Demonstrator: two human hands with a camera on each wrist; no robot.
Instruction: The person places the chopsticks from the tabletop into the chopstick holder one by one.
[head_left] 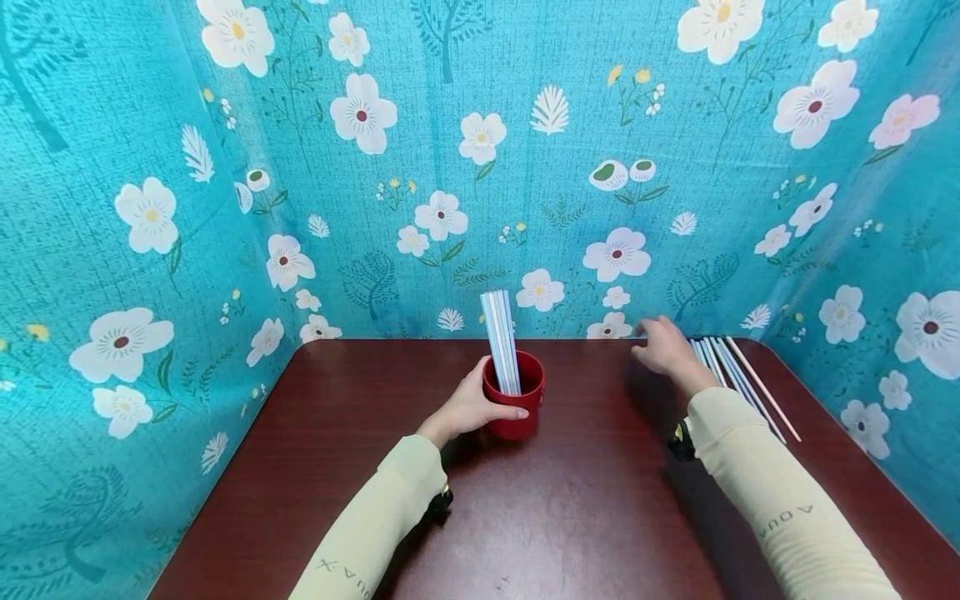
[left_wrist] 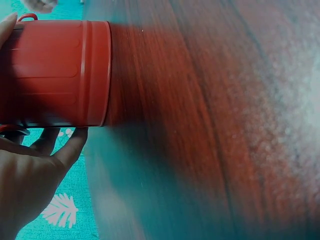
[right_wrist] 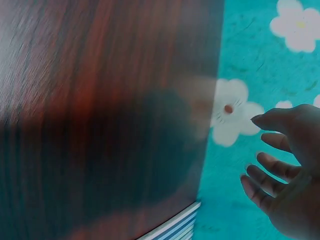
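Observation:
My left hand (head_left: 468, 404) grips a red metal bucket (head_left: 513, 427) on the table, its thumb across the front. Several thin straw-like sticks (head_left: 501, 342), white and pale blue, stand in the bucket and lean to the left. In the left wrist view, the bucket (left_wrist: 60, 75) appears sideways, with fingers around it. Over the back right of the table, my right hand (head_left: 664, 346) holds nothing. Its fingers look spread and slightly bent in the right wrist view. Close to its right lie more sticks (head_left: 738, 379), mostly white and blue, one pinkish.
The dark red-brown table (head_left: 570, 500) has a glossy top. A blue cloth with white flowers (head_left: 450, 167) hangs along its back and both sides. A black device (head_left: 681, 442) is strapped to the right wrist, with a similar one (head_left: 441, 502) on the left.

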